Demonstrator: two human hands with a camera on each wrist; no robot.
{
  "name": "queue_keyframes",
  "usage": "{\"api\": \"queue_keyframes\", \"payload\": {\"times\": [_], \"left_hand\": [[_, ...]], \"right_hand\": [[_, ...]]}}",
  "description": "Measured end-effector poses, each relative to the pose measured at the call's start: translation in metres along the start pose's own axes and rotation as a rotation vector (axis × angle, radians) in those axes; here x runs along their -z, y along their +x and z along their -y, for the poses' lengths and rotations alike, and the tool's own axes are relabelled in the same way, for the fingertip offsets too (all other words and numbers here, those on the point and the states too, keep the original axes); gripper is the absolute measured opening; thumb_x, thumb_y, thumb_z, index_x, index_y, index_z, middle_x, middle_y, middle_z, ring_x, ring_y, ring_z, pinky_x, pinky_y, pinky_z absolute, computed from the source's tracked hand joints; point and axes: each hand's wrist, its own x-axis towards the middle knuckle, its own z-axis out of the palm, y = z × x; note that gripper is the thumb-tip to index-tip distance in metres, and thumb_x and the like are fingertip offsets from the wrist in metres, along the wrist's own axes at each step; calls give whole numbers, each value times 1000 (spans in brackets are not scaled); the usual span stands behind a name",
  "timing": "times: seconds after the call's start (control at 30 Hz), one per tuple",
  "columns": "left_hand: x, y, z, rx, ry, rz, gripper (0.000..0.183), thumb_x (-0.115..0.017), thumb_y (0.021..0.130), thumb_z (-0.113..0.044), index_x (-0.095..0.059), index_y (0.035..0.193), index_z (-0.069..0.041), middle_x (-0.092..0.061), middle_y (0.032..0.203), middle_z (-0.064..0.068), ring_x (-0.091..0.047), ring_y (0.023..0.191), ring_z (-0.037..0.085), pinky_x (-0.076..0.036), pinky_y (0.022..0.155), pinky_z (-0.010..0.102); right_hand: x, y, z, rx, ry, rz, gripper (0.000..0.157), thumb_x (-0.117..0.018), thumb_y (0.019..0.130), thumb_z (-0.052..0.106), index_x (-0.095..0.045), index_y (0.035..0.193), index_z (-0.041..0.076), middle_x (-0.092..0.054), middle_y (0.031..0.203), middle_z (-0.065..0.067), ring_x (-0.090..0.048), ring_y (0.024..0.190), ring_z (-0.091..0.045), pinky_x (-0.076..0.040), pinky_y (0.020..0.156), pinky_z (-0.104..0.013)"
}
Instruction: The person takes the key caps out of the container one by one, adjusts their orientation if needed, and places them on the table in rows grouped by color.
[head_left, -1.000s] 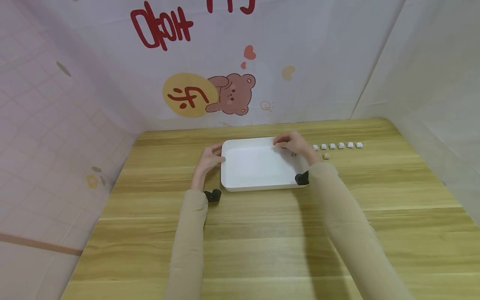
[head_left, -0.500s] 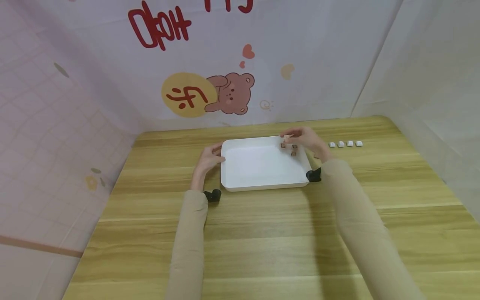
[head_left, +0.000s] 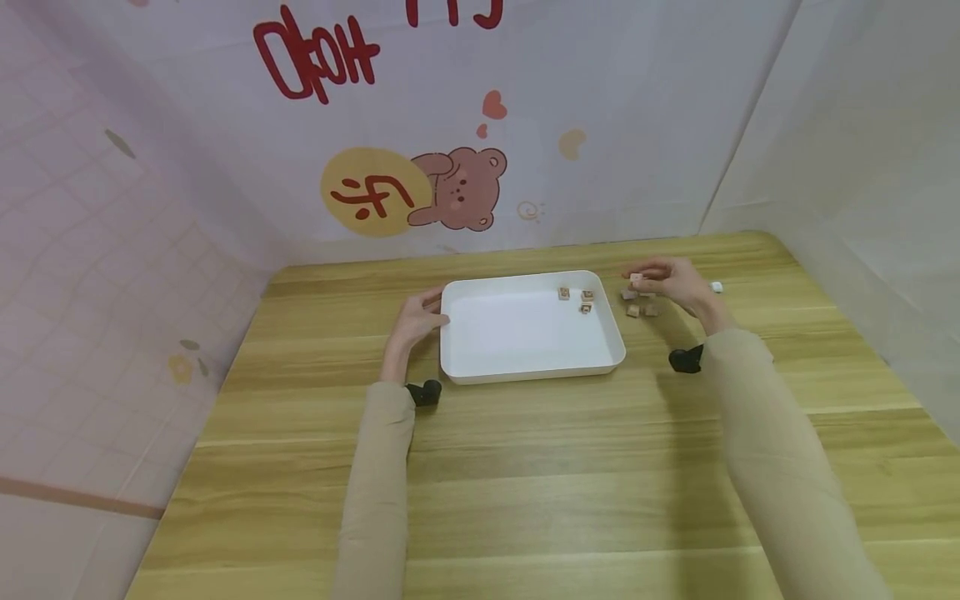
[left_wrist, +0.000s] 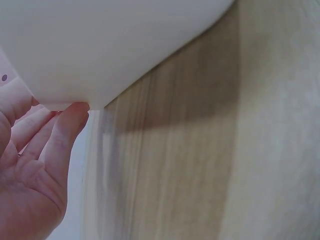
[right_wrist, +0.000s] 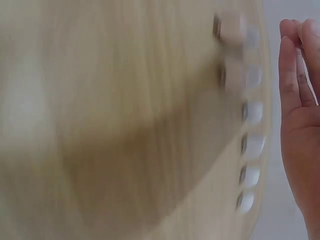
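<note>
A shallow white tray (head_left: 525,342) rests on the wooden table, with three small brownish keycaps (head_left: 564,293) near its back right corner. My left hand (head_left: 415,321) grips the tray's left end, its thumb over the rim and the other fingers along the outer side. To the right of the tray, my right hand (head_left: 675,282) pinches a pale pinkish keycap (head_left: 636,279) at its fingertips. Under and beside it stands a row of several white keycaps (right_wrist: 252,111), with two pinkish keycaps (right_wrist: 232,75) in front of the row's left end.
The wooden table (head_left: 517,483) reaches back to a white cloth wall (head_left: 637,108) printed with a bear. A black wrist mount (head_left: 426,392) sits on the left wrist and another black mount (head_left: 686,360) on the right.
My right hand has lifted a keycap out of the tray and carried it right, over the keycaps on the table. My left hand stays at the tray's left end.
</note>
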Motion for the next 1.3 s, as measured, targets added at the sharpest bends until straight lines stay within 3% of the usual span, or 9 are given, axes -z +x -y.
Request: {"api": "queue_keyframes", "payload": {"times": [0.17,0.3,0.47,0.63,0.8,0.9,1.03,1.17,1.3], "left_hand": [[1,0,1,-13,0,-3,68,-57,79,11,-40,144,-4,-42,148,16,-43,136,29,-44,105,41],[1,0,2,-32,13,2,68,-56,79,10,-39,144,-3,-41,149,16,-42,137,29,-44,105,41],[1,1,3,-45,27,7,69,-56,80,9,-37,145,-2,-39,150,15,-41,137,29,-44,105,41],[1,0,3,-53,21,11,69,-55,79,10,-36,145,-1,-39,150,16,-42,137,29,-44,104,41],[1,0,4,-62,22,11,69,-55,79,10,-36,145,-1,-39,149,16,-42,137,30,-44,104,41],[1,0,5,-62,29,12,69,-55,80,9,-36,145,-1,-39,150,16,-42,137,29,-44,104,41],[1,0,5,-58,23,15,69,-55,80,10,-36,145,-1,-39,150,16,-42,137,30,-44,104,41],[0,-1,4,-50,26,11,69,-55,79,10,-36,145,-2,-40,150,16,-41,137,29,-44,104,41],[-1,0,3,-52,68,1,69,-56,79,8,-37,145,-3,-40,150,14,-41,138,28,-44,104,40]], "right_hand": [[17,-15,-14,-50,-47,-33,54,-63,90,33,-52,132,0,-61,120,8,-57,98,4,-43,105,-45],[25,-24,-22,-105,-93,-38,59,-62,90,37,-50,134,-1,-53,123,-3,-53,109,-11,-39,107,-49],[29,-33,-31,-144,-193,-25,59,-61,89,42,-54,131,0,-51,133,-22,-51,113,-26,-44,97,-43],[30,-37,-39,-112,-286,-37,51,-65,88,36,-61,122,-1,-60,122,-21,-56,90,-2,-47,77,-20],[28,-37,-44,-109,-299,-75,47,-68,86,36,-65,116,1,-63,116,-17,-52,82,6,-42,73,-14],[27,-37,-44,-123,-308,-84,47,-67,86,38,-65,116,2,-61,120,-20,-55,86,-1,-43,75,-18],[28,-38,-42,-111,-327,-48,48,-64,88,36,-62,120,0,-57,125,-26,-59,100,-22,-46,86,-33],[30,-39,-38,-120,-297,-16,53,-61,91,36,-56,126,-3,-52,131,-29,-52,114,-39,-44,94,-48],[32,-37,-31,-124,-268,-51,57,-55,93,41,-53,130,-2,-51,132,-28,-51,114,-37,-47,89,-40]]}}
